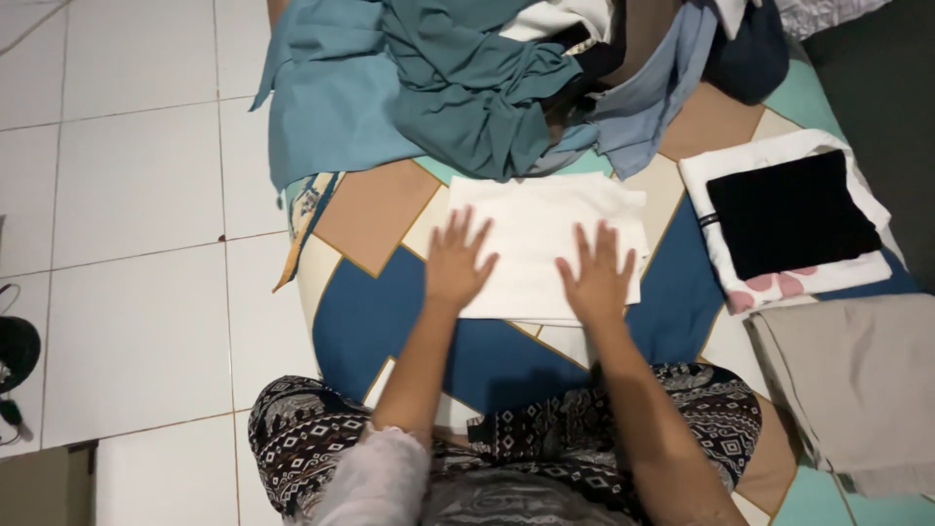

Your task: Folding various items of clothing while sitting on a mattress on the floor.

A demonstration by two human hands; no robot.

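A folded white cloth (pixel 545 219) lies flat on a mattress with a blue, brown and cream geometric cover (pixel 390 312). My left hand (pixel 456 263) rests palm down on the cloth's near left part, fingers spread. My right hand (pixel 596 276) presses flat on its near right part, fingers also apart. Neither hand grips anything.
A heap of teal, light blue and dark clothes (pixel 467 88) sits at the far end of the mattress. To the right lies a stack with a folded black garment (pixel 791 212) on white cloth, and a folded grey garment (pixel 862 380) nearer. White tiled floor (pixel 127 195) is on the left.
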